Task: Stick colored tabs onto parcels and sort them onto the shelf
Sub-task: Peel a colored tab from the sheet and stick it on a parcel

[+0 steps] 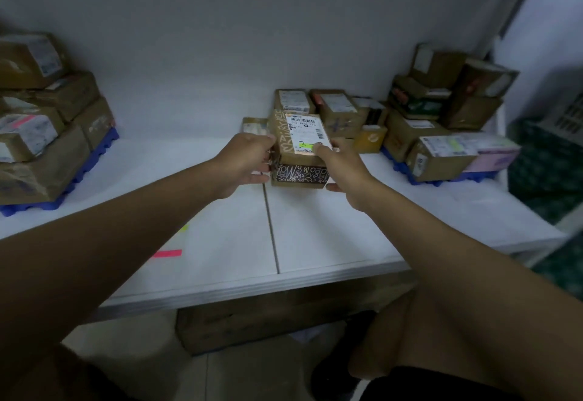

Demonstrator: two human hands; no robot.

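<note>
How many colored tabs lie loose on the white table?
2: a pink tab near the table's front edge and a yellow-green tab just behind it, partly hidden by the left forearm, which may cover more.

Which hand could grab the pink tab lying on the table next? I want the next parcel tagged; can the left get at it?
Probably yes: the pink tab lies uncovered beside the left forearm, but the left hand first has to let go of the parcel.
</note>
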